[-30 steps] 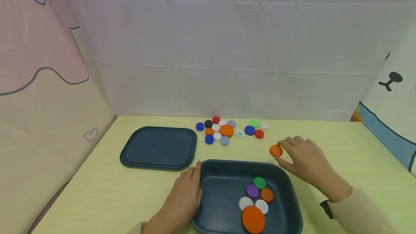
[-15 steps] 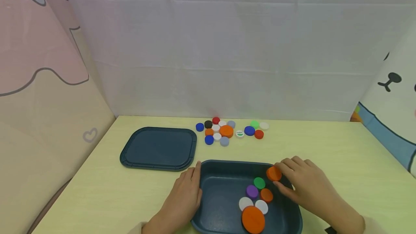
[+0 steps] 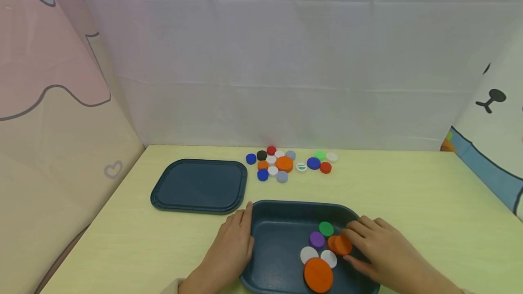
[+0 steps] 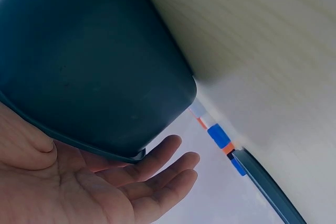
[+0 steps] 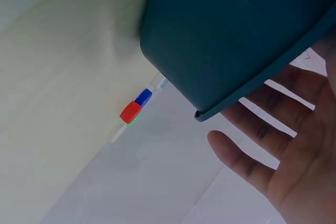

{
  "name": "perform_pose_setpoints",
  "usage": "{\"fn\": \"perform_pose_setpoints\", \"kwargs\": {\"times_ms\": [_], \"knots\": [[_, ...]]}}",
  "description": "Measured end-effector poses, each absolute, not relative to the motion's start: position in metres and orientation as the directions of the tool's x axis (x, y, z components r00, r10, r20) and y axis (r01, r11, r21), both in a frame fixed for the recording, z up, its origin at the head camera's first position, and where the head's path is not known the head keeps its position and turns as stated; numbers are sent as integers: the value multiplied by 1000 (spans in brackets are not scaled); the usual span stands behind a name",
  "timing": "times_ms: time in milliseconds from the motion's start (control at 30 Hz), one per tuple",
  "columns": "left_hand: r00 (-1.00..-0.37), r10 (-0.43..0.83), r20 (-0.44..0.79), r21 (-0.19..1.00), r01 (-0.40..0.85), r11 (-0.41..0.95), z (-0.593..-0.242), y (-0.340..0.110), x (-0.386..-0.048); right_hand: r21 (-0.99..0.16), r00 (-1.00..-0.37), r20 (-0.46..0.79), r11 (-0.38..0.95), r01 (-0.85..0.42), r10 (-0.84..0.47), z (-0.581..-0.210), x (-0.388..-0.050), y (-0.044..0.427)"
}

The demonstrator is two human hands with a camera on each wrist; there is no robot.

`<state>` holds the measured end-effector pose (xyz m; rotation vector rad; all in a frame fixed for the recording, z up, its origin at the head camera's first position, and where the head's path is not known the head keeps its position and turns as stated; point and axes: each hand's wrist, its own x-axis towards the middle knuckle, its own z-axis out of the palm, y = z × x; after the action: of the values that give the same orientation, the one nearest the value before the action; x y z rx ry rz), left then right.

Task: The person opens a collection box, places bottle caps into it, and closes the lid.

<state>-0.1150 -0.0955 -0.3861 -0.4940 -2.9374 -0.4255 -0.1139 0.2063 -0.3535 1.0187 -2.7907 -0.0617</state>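
In the head view my right hand (image 3: 382,251) is over the right side of a dark blue-green plastic box (image 3: 302,205). Between its thumb and fingertips it pinches an orange bottle cap (image 3: 343,244), which overlaps another orange cap (image 3: 331,242) inside the box. Also lying in there are a green cap (image 3: 326,229), a purple cap (image 3: 316,240), two white caps (image 3: 309,255) and a large orange cap (image 3: 318,275). My left hand (image 3: 226,248) rests along the box's left rim, fingers fairly straight. The left wrist view shows that palm (image 4: 79,192) beside the box's outer wall (image 4: 105,66).
A matching dark lid (image 3: 200,185) lies flat on the pale table (image 3: 408,185), left of and behind the box. Several caps in mixed colours, among them a large orange one (image 3: 284,164) and a red one (image 3: 325,167), cluster near the back wall (image 3: 302,71).
My right hand has carried the orange cap from the table behind the box, over the right rim and down beside the other caps. The left hand has stayed in place.
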Motion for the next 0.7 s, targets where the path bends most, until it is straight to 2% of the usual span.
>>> {"fn": "perform_pose_setpoints", "kwargs": {"times_ms": [200, 700], "knots": [[-940, 297, 169, 261, 334, 906, -385, -95, -115, 62, -724, 62, 727, -684, -687, -357, -114, 208], [-944, 290, 156, 262, 323, 909, -387, -96, -116, -43, -751, -106, 757, -651, -652, -361, -121, 207]]}}
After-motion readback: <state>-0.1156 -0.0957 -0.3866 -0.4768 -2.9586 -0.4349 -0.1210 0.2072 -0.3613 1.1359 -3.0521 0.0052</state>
